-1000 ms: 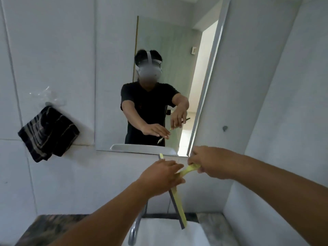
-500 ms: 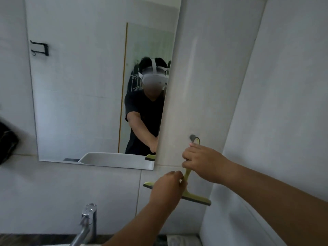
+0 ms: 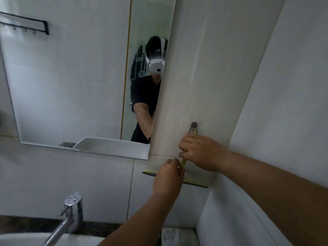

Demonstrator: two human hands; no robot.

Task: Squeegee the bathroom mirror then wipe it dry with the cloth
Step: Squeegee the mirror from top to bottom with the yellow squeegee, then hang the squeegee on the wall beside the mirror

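A yellow-green squeegee [image 3: 195, 184] hangs flat against the tiled wall, just right of the mirror [image 3: 71, 86]. Its blade is level at the bottom, and the loop at the top of its handle [image 3: 193, 130] sits at a small dark wall hook [image 3: 194, 124]. My right hand [image 3: 200, 153] is closed around the handle below the loop. My left hand [image 3: 168, 176] grips the squeegee where the handle meets the blade, covering the blade's middle. A dark shape at the far left edge [image 3: 1, 118] may be the cloth; most of it is out of frame.
A chrome faucet [image 3: 71, 213] stands over the white sink [image 3: 17, 239] at lower left, on a dark stone counter [image 3: 26, 223]. A side wall [image 3: 284, 103] closes in on the right, near the squeegee. The mirror reflects a black hook rack [image 3: 24, 23] and a person.
The squeegee went from upright over the sink to flat against the wall, its loop brought up to the hook. Both hands stayed on it. The view swung right.
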